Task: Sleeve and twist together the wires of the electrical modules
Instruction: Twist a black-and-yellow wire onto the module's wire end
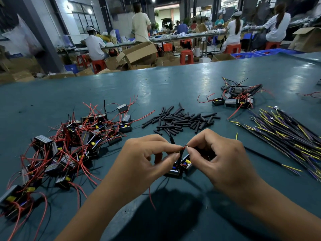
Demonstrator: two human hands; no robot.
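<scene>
Grip: left hand (147,154) and right hand (213,153) each pinch the bared wire ends (184,146) together fingertip to fingertip — black sleeve (172,140) upright, tilted slightly left, above the module (180,166) on the table (173,80).

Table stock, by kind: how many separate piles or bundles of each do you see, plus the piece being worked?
Modules with red wires: 2 piles, a large pile on the left and a small pile far right.
Black sleeves: 1 pile.
Yellow-tipped dark wires: 1 bundle.
Module in work: 1, its wire ends pinched by the left hand and the right hand.
Total: 5.
</scene>
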